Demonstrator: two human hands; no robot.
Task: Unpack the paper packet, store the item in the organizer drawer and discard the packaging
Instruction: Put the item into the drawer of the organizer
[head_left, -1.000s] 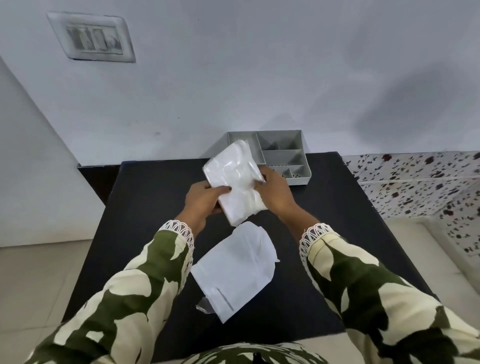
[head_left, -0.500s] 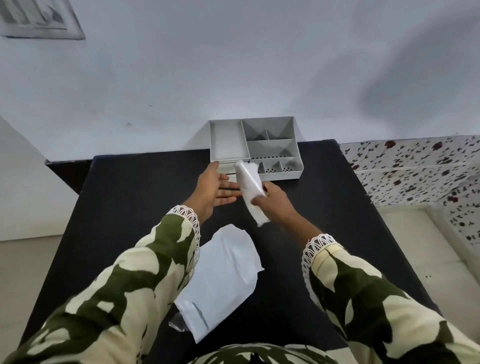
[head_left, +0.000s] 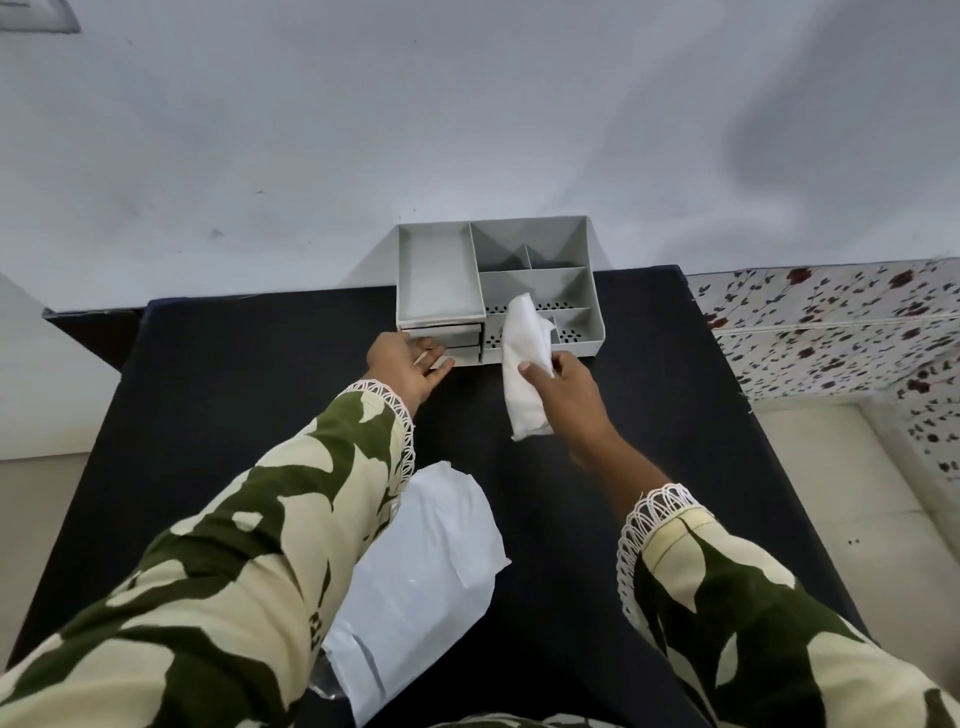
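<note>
So the black bench (head_left: 218, 415) took up most of the view, with the grey organizer (head_left: 493, 283) sitting at its far edge against the wall and the emptied paper packet (head_left: 431, 566) lying near the front edge, partly under the left sleeve. The white item (head_left: 522, 369), out of its packet, was up in the right hand (head_left: 569, 384), which was clamped round its middle, just in front of the organizer's right side. The left hand (head_left: 402, 364) was loose, fingers spread and reaching the small drawer fronts (head_left: 457, 338) at the organizer's lower left. Looked like the drawer-opening step to me; next move probably needs a proper pull on one drawer. Couldn't tell if the fingers actually touched a handle, and the packet's near end was cut off.
</note>
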